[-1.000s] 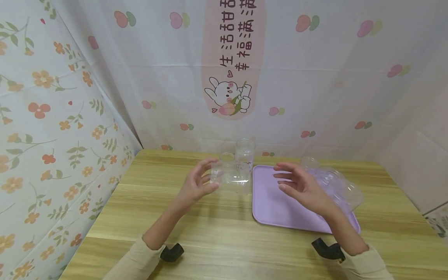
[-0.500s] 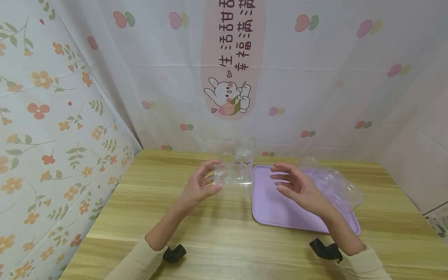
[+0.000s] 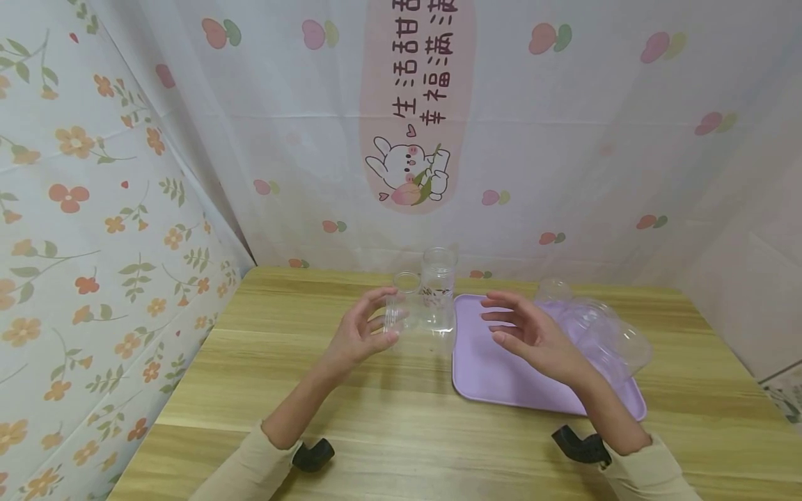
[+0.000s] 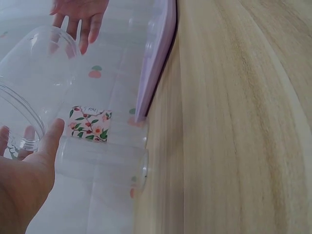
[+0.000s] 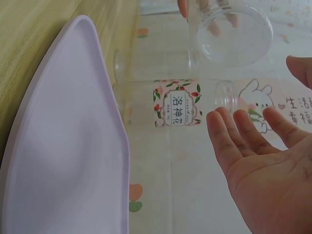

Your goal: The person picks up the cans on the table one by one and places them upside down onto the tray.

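My left hand [image 3: 360, 330] grips a clear, wide plastic jar [image 4: 41, 63] by its threaded mouth end, fingers and thumb on either side. The jar lies sideways in the air, and its round base [image 5: 235, 36] points toward my right hand [image 3: 532, 337]. That right hand holds nothing; its fingers are spread and slightly bent, palm turned to the jar, above the tray's left part. Behind the held jar stands a tall clear jar [image 3: 440, 261] with a floral label [image 5: 178, 103]. Beside it is a shorter clear jar [image 3: 407, 280], partly hidden by the left fingers.
A purple tray [image 3: 501, 386] lies on the wooden table [image 3: 401, 431], right of the jars. Several clear plastic jars [image 3: 629, 344] are heaped on its right side, partly behind my right hand. A printed curtain [image 3: 282, 139] hangs along the table's back edge.
My left hand has shifted slightly to the right with the jar. My right hand has drifted a little left, so the two are closer together. The standing jars and the tray stay put.
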Available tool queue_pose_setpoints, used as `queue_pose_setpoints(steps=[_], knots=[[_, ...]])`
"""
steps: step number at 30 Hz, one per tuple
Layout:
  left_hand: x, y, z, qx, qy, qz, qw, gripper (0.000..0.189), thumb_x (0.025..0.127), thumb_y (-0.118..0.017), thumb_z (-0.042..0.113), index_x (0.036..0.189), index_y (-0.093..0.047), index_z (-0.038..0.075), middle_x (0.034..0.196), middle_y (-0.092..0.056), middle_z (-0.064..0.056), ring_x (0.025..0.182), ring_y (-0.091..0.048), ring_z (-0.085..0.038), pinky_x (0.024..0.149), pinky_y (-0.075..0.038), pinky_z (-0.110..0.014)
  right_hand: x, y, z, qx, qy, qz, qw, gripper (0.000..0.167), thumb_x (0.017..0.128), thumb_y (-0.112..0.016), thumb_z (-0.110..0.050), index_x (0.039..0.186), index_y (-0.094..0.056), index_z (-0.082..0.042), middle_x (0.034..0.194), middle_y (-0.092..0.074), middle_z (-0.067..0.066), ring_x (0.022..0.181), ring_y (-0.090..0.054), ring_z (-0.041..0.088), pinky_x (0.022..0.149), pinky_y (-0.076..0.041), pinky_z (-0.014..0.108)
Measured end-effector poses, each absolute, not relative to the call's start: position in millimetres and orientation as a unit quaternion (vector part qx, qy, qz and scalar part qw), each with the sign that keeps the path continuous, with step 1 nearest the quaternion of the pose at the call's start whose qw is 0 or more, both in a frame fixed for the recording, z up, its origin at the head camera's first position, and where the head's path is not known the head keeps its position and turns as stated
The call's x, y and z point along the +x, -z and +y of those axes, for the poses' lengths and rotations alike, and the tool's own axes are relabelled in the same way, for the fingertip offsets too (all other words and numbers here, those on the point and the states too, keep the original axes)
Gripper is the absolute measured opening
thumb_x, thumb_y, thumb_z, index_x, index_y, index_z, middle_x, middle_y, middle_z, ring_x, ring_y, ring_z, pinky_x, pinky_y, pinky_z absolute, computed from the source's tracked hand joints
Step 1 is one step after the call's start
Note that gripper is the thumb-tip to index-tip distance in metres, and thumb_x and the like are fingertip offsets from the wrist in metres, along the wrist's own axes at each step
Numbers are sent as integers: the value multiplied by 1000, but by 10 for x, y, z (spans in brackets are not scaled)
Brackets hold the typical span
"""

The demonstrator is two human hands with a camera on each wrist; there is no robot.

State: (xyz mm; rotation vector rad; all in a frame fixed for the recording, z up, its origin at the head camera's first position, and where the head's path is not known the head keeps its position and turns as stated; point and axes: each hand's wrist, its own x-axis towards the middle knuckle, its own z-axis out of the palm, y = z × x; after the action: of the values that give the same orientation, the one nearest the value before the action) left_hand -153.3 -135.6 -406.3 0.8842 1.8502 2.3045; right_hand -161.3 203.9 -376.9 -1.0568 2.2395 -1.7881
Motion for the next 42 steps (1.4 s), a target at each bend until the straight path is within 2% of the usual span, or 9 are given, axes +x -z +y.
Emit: queue_pose_setpoints(steps=[7,17,25,30,36,39,42], knots=[[-1521,4054,-1344,289,-752,592,36,68,92,-74,10,149,-38,1,150,-39,-26,131,-44,-53,97,-44,-63,-1616,3775,2034,-350,582,733,45,57,98,-61,7,150,-40,-2,143,-49,19,129,-47,51,102,-48,39],[-1509,4078,-1331,291,-752,590,35,64,91,-72,5,147,-40,1,150,-38,-28,130,-46,-53,95,-52,-51,-1598,3781,2035,-352,580,733,46,57,98,-60,7,151,-40,-3,144,-48,19,129,-48,48,102,-49,36],[-1496,4092,-1310,287,-752,592,43,65,91,-73,7,147,-40,2,149,-41,-23,129,-49,-47,95,-53,-50,-1601,3824,2012,-357,593,720,56,58,98,-61,8,150,-40,-3,144,-48,20,130,-52,37,101,-49,38],[-1486,4083,-1276,283,-753,592,46,68,91,-74,11,148,-38,0,149,-41,-25,129,-50,-47,95,-52,-49,-1608,3843,1978,-368,595,714,47,57,97,-58,10,150,-40,-2,143,-49,20,128,-53,39,101,-49,40],[-1468,4054,-1227,282,-758,586,53,67,91,-74,10,148,-40,3,148,-39,-27,130,-46,-51,98,-49,-56,-1595,3837,1922,-380,600,702,46,58,98,-54,12,152,-37,-1,142,-44,32,127,-49,50,101,-49,44],[-1463,4045,-1200,283,-757,586,53,67,91,-75,11,148,-40,4,148,-41,-24,130,-45,-54,98,-49,-55,-1583,3835,1903,-386,602,697,49,60,98,-55,10,153,-35,-1,143,-42,33,128,-50,45,101,-49,45],[-1463,4044,-1165,286,-757,586,52,69,91,-75,14,148,-39,2,149,-39,-27,130,-45,-54,98,-50,-54,-1576,3852,1897,-387,607,691,59,62,99,-58,4,155,-32,-3,145,-39,33,129,-49,43,102,-48,47]])
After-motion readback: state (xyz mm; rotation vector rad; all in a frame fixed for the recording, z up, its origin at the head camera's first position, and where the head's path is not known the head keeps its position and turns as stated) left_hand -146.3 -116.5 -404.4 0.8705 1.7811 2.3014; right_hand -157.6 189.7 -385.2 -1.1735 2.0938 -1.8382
